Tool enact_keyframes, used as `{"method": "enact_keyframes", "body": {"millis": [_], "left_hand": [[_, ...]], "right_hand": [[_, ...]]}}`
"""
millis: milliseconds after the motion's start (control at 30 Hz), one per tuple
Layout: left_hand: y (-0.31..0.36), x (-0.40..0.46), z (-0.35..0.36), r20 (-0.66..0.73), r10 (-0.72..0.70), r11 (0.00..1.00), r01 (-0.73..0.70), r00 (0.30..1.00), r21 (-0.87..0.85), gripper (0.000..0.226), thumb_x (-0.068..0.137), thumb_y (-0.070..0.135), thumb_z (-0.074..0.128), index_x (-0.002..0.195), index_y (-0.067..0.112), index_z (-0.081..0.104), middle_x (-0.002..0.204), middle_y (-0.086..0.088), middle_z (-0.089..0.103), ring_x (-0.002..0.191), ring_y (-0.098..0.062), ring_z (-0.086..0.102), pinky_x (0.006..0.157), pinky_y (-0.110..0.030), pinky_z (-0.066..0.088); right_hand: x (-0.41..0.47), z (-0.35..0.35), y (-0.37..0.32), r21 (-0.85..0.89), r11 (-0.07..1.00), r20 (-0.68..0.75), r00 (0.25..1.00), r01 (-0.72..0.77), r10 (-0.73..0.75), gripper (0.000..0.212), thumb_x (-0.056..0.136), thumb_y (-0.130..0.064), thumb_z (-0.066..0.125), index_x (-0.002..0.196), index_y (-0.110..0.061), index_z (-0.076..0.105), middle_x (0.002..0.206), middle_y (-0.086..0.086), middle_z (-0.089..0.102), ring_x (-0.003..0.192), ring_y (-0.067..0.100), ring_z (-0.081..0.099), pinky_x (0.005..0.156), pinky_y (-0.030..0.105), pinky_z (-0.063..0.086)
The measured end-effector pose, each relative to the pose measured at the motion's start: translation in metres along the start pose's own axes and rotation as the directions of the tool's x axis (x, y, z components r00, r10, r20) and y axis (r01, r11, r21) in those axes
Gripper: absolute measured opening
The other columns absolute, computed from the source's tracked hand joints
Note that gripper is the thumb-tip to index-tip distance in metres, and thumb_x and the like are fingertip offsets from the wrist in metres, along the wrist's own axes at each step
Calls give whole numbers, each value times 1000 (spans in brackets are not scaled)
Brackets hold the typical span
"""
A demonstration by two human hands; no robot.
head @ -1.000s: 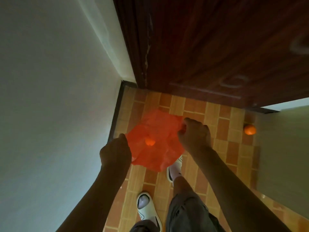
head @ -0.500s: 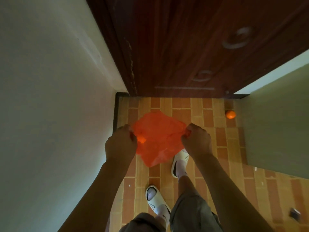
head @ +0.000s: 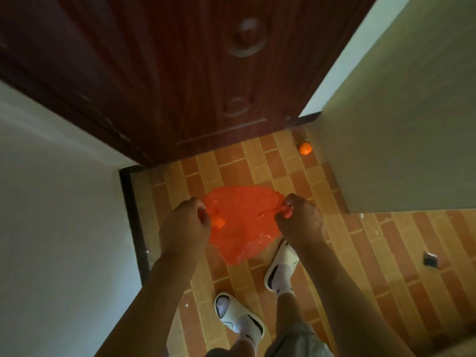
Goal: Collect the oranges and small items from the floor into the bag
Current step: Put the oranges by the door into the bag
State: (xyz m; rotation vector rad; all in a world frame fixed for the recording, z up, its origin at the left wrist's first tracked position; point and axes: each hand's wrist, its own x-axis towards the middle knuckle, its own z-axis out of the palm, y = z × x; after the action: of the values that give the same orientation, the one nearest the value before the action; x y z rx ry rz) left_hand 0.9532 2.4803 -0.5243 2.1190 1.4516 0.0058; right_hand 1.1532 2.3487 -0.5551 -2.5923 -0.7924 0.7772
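Left hand and right hand each pinch an edge of the thin orange bag, stretched between them above the floor. One orange lies by the door, near the wall corner; a small dark item sits well right. Risk: film tears, or the mouth closes when one hand lets go to reach.

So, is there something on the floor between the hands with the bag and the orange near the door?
Nothing visible. The orange lies on bare tile floor by the door. Left hand and right hand grip the bag; only open tiles lie between.
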Motion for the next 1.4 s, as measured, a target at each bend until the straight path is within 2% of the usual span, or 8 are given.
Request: {"method": "enact_keyframes", "body": {"millis": [267, 433, 567, 833, 933, 1133, 1267, 1400], "left_hand": [[76, 36, 55, 59, 47, 997, -50, 997, 60, 17, 90, 23, 72, 106, 20, 72, 99, 0, 76, 88, -20, 71, 69, -32, 52], [120, 58, 92, 83, 37, 993, -47, 996, 111, 18, 90, 23, 71, 108, 19, 73, 102, -1, 76, 90, -23, 72, 67, -30, 43], [157, 75, 121, 100, 43, 988, -57, 994, 146, 17, 92, 25, 70, 108, 20, 72, 103, -1, 77, 92, -23, 72, 67, -28, 38], [209, 117, 165, 100, 56, 992, -67, 993, 111, 15, 93, 26, 67, 108, 23, 71, 106, 0, 75, 94, -24, 71, 69, -29, 47], [220, 131, 182, 127, 106, 989, -118, 986, 93, 15, 94, 28, 67, 109, 24, 71, 106, 3, 75, 93, -20, 71, 68, -29, 46], [228, 159, 202, 187, 189, 972, -211, 964, 107, 16, 98, 31, 64, 112, 26, 70, 107, 9, 73, 84, -7, 61, 59, -19, 36], [223, 174, 205, 251, 250, 949, -288, 935, 126, 18, 98, 31, 62, 114, 26, 69, 109, 7, 74, 92, -14, 68, 67, -27, 46], [217, 188, 201, 296, 324, 916, -376, 899, 140, 16, 96, 28, 64, 111, 25, 70, 107, 6, 75, 93, -17, 70, 66, -28, 42]], "right_hand": [[36, -44, 72, 32, 995, -75, 992, -98, 100, 18, 76, -18, 65, 90, -28, 69, 73, -13, 64, 74, 20, 68, 81, 35, 55], [60, -73, 107, 27, 988, -51, 987, -153, 154, 19, 76, -17, 63, 85, -33, 61, 68, -19, 53, 69, 16, 55, 84, 37, 53], [80, -90, 136, 50, 982, -39, 982, -180, 182, 16, 76, -17, 63, 85, -30, 64, 76, -14, 63, 76, 20, 66, 85, 38, 54], [117, -104, 179, 31, 973, 5, 974, -228, 228, 15, 78, -16, 66, 88, -27, 68, 83, -11, 67, 78, 19, 67, 79, 33, 52], [130, -102, 193, 45, 960, -50, 959, -275, 277, 14, 75, -13, 67, 81, -26, 65, 76, -13, 60, 76, 21, 67, 70, 29, 43], [146, -92, 206, 94, 922, -74, 921, -376, 383, 11, 76, -16, 68, 83, -24, 64, 75, -12, 61, 79, 26, 68, 78, 35, 52], [147, -83, 202, 144, 885, -105, 883, -442, 458, 12, 78, -19, 70, 87, -25, 67, 76, -10, 61, 81, 26, 69, 72, 31, 50], [141, -75, 196, 210, 837, -140, 832, -505, 537, 15, 79, -22, 71, 93, -27, 69, 83, -6, 69, 83, 27, 69, 73, 34, 53]]}}
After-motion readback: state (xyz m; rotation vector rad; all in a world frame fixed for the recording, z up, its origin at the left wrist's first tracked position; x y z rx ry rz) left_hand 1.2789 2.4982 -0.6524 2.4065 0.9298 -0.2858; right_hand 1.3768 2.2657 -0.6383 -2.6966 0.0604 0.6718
